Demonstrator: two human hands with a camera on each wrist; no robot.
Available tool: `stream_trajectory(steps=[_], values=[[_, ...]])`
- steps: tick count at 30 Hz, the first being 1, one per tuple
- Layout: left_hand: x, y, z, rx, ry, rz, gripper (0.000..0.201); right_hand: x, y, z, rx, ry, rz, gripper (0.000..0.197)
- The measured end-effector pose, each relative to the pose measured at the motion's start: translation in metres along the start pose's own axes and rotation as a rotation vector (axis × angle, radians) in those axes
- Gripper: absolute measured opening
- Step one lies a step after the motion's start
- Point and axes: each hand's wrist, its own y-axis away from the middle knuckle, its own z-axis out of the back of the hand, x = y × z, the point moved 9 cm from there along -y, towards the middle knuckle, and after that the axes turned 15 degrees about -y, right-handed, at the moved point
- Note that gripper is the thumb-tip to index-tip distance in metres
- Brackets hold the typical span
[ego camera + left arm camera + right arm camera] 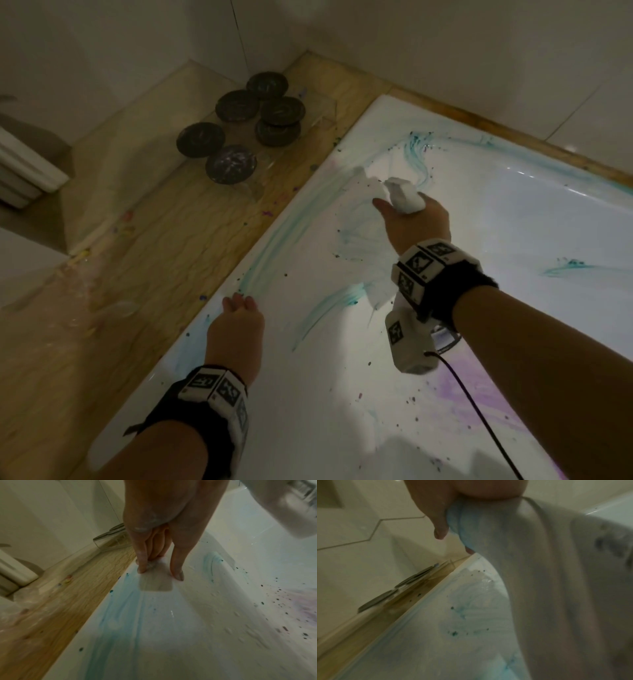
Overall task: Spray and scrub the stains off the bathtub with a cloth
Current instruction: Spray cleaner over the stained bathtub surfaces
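Right hand (411, 219) clenched round bunched white cloth (399, 197), raised near far corner of bathtub (513, 222). Left hand (236, 325) braced on near rim, fingers (142, 566) extended, holding nothing. Teal stains (270, 240) running lengthwise along near rim, from left fingertips toward far corner; long axis parallel to wooden counter (154, 257). Nearest smear just below and left of cloth; right hand closer. Right wrist view alone showing blue tint on cloth; head view alone showing purple stain (455, 387). Spray bottle not visible.
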Motion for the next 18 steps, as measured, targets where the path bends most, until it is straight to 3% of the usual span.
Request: stream_trajectory(steps=[4, 8, 14, 18], values=[[0.001, 0.002, 0.003, 0.013, -0.012, 0.008, 0.064, 0.004, -0.014, 0.005, -0.002, -0.030, -0.014, 0.055], [0.000, 0.001, 0.004, 0.010, -0.018, 0.009, 0.064, 0.007, -0.015, 0.007, -0.059, 0.079, -0.046, 0.045], [0.000, 0.002, 0.004, -0.003, -0.033, 0.009, 0.064, 0.015, -0.026, 0.023, -0.120, -0.051, 0.000, 0.052], [-0.001, 0.002, 0.004, -0.010, -0.045, 0.001, 0.065, 0.023, -0.031, 0.035, -0.203, -0.046, 0.003, 0.045]])
